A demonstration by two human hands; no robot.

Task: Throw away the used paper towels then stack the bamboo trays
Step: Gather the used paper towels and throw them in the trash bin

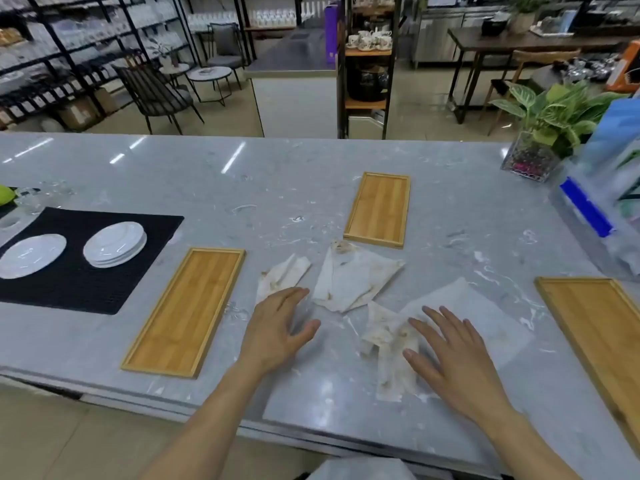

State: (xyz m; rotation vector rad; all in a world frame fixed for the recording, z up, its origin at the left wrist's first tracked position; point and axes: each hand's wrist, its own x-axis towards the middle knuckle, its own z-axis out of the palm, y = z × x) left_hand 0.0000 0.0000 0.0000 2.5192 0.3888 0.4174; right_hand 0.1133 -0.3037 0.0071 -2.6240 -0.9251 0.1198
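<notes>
Three bamboo trays lie flat and apart on the grey marble counter: a left tray (185,311), a far tray (379,209) and a right tray (602,334) cut off by the frame edge. Between them lie stained white paper towels: a small one (284,275), a larger folded one (353,280), and a crumpled one (388,351) next to a flat white sheet (485,317). My left hand (277,327) hovers open with its fingertips at the small towel. My right hand (450,351) is open, fingers spread over the crumpled towel.
A black mat (86,275) at the left carries a single white plate (31,256) and a stack of plates (116,244). A potted plant in a glass vase (533,157) and a clear plastic container (602,216) stand at the right. The counter edge runs just in front of me.
</notes>
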